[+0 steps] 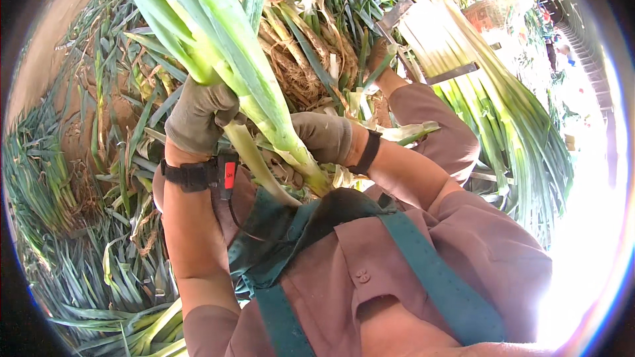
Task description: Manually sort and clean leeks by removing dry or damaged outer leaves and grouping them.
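Brown shirt (476,238) sits nearest; beyond it, the gloved left hand (200,118) pinches a loose strip (254,158) and the right hand (322,136) curls round a leek (268,106), seemingly half-peeled. Cleaned leeks (486,102) fill a frame (453,73) right of the hands; rooty leeks (307,59) remain ahead.

left grip (200,118): pinching leaf strip (253,157) | right grip (324,136): around leek (264,102) | leek bundle (493,107): right
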A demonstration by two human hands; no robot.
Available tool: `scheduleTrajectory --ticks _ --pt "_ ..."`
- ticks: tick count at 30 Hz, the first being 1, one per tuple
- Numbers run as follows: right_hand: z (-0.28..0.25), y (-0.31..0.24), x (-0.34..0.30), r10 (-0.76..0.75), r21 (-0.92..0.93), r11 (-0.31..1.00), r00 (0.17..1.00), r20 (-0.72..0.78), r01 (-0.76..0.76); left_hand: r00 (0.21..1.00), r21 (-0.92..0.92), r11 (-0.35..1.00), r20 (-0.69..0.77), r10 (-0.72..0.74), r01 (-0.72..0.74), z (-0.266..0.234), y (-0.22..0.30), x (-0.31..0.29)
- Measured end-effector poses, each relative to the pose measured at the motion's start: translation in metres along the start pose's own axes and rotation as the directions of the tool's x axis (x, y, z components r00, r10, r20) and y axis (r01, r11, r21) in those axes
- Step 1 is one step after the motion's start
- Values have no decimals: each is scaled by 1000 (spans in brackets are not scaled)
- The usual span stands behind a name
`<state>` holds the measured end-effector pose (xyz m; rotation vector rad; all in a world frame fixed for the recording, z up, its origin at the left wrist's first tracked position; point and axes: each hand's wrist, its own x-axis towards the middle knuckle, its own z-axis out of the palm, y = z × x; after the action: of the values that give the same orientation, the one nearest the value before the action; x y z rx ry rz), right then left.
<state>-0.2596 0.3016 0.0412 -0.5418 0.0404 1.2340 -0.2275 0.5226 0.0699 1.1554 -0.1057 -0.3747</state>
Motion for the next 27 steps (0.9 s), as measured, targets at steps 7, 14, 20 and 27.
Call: scheduleTrajectory --ticks 7,14,20,27 --pt "11 -8 -17 -32 -117 992 994 106 45 1000 -6 1000 -27 8 -8 10 -2 -2" --pt "-51 16 -15 -157 -911 407 988 -5 60 992 16 1000 -128 -16 18 30 12 -2" --pt "-27 -56 -43 -355 -857 -265 871 -339 -442 969 42 999 -244 30 -20 34 8 0" --pt "24 -51 -4 -699 -905 320 715 -26 280 931 59 997 -357 75 -58 40 7 12"
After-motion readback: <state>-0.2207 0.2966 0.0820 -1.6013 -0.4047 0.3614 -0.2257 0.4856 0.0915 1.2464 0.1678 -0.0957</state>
